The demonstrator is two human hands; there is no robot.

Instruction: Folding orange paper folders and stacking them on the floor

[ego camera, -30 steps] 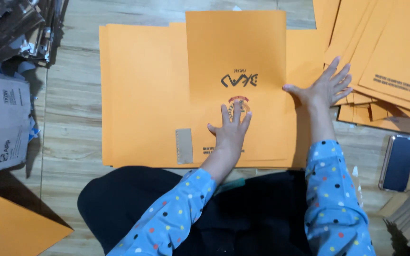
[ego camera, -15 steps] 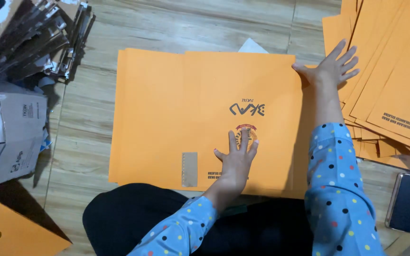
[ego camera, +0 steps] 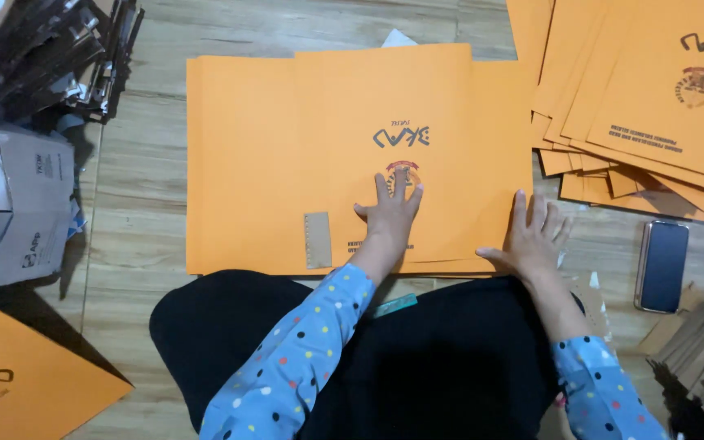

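Observation:
A large orange paper sheet (ego camera: 254, 163) lies flat on the wooden floor, with a folded orange panel (ego camera: 401, 98) carrying a dark logo and a round emblem on top of it. My left hand (ego camera: 391, 213) presses flat on the folded panel just below the emblem, fingers spread. My right hand (ego camera: 531, 236) rests palm down on the sheet's lower right corner, fingers apart. A small tan ruler (ego camera: 317, 240) lies on the sheet, left of my left hand. Both sleeves are blue with coloured dots.
A fanned stack of printed orange sheets (ego camera: 653, 98) lies at the upper right. A dark phone (ego camera: 662, 266) sits on the floor to the right. A grey cardboard box (ego camera: 26, 204) and dark bundles (ego camera: 42, 49) stand at left; another orange sheet (ego camera: 18, 383) at lower left.
My right hand has slid from the sheet's upper right corner down to its lower right corner. My left hand stays pressed on the folded panel.

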